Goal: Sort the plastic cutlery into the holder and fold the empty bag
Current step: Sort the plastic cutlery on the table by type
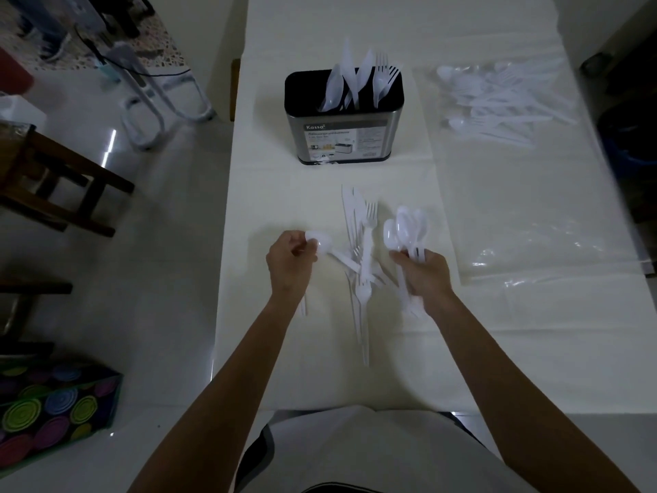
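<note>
A black and steel cutlery holder [344, 144] stands upright at the far middle of the table, with white knives, forks and a spoon sticking out of it. In front of me lies a loose pile of white plastic forks and knives [361, 257]. My left hand [289, 265] pinches a white spoon [320, 241] by its bowl at the pile's left edge. My right hand [425, 275] grips a bunch of several spoons [407, 229] by their handles, bowls pointing away. A clear empty bag [533, 236] lies flat to the right.
A second clear bag full of white cutlery [497, 101] lies at the far right of the white table [284, 368]. Off the table's left edge are a dark wooden chair [53, 183], a white metal frame [156, 97] and a colourful box [53, 410] on the floor.
</note>
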`<state>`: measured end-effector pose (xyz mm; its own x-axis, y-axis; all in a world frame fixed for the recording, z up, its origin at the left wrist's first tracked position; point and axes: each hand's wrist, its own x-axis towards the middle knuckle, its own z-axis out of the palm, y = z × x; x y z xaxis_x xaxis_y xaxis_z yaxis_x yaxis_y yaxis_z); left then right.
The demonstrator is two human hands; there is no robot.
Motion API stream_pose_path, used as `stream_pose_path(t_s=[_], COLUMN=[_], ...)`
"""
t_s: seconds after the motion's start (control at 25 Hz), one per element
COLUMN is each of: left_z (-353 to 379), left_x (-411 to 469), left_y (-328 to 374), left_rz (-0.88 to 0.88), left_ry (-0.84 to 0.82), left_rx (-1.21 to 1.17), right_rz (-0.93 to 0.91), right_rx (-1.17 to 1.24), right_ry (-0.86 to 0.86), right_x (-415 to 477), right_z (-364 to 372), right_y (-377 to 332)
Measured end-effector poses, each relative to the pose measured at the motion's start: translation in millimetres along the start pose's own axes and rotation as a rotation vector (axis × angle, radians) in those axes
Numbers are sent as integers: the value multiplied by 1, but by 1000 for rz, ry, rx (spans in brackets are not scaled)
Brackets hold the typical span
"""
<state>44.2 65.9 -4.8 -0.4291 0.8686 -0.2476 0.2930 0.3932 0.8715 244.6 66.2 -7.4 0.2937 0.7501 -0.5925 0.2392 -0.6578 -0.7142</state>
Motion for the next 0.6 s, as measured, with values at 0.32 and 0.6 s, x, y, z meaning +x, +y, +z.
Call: stream_pose_path(t_s=[0.32,0.6], left_z=[0,20], left_x=[-16,-42], left_y=[22,29], left_rz=[95,-123], left_ry=[-65,-402], left_rx=[-156,-305], right_rz=[-4,-16], right_rx=[124,122], right_ry=[-63,-148], right_x=[-24,-50], right_z=[-23,-10], right_y=[0,-6])
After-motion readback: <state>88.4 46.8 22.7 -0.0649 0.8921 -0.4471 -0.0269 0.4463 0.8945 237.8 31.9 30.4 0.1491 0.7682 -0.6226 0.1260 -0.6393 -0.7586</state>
